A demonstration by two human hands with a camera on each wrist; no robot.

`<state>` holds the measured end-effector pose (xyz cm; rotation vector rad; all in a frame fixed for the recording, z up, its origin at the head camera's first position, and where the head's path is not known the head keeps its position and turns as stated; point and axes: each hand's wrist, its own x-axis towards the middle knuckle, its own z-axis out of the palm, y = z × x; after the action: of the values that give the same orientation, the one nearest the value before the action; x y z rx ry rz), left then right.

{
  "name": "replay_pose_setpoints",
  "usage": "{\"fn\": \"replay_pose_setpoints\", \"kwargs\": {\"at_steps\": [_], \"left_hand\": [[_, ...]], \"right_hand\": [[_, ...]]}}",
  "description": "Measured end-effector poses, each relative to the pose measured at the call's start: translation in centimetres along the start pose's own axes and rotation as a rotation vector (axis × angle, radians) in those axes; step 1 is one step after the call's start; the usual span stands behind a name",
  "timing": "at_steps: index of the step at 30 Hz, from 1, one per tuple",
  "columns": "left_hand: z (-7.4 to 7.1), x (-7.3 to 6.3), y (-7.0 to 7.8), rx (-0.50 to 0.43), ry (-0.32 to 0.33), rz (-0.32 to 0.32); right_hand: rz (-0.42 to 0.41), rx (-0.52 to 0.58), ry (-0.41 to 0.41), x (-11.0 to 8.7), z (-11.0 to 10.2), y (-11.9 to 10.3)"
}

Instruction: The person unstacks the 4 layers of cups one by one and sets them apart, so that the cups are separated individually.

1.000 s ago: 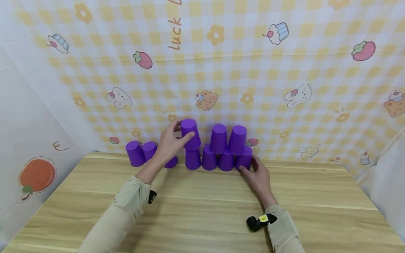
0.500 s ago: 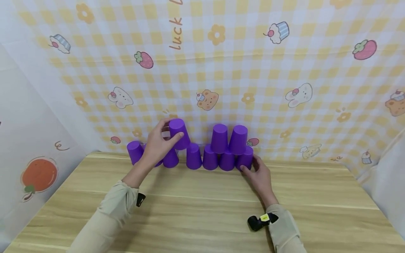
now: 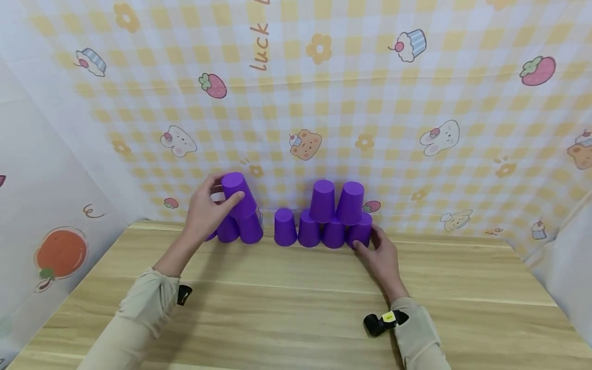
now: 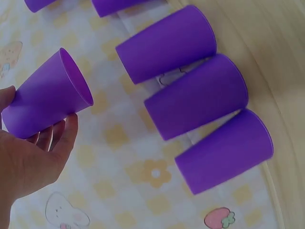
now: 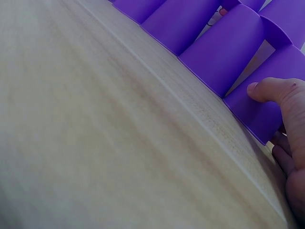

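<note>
My left hand (image 3: 205,205) holds an upside-down purple cup (image 3: 239,198), thumb on one side and fingers on the other. In the left wrist view this held cup (image 4: 47,98) is apart from the group of three upturned cups (image 4: 196,98) under it. My right hand (image 3: 380,257) grips the rightmost purple cup (image 3: 363,226) of a bottom row, its thumb on the front face, as the right wrist view shows on that cup (image 5: 257,112). Two upturned cups (image 3: 322,200) stand on the right part of this row.
The row's leftmost cup (image 3: 285,228) has no cup on it, and a gap parts it from the left group. A patterned cloth (image 3: 393,103) hangs right behind the cups. The wooden table (image 3: 287,303) stretches toward me.
My left hand has carried its cup leftward, off from above the right row's leftmost cup to above the left group. My right hand stays on its cup.
</note>
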<state>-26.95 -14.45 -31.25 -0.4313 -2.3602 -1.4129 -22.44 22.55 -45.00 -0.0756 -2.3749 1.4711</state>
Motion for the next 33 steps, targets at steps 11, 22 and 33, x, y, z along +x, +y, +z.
{"fn": "replay_pose_setpoints", "kwargs": {"at_steps": [11, 22, 33], "left_hand": [[-3.0, 0.2, -0.3, 0.040, 0.080, -0.018], [-6.1, -0.4, -2.7, 0.147, 0.186, -0.085], [-7.5, -0.9, -5.9, 0.175, 0.435, -0.185]], "right_hand": [[-0.010, 0.002, 0.010, 0.1, -0.1, 0.0], [-0.017, 0.000, 0.018, -0.1, 0.0, 0.1], [-0.014, -0.011, 0.014, -0.1, 0.1, 0.0]]}}
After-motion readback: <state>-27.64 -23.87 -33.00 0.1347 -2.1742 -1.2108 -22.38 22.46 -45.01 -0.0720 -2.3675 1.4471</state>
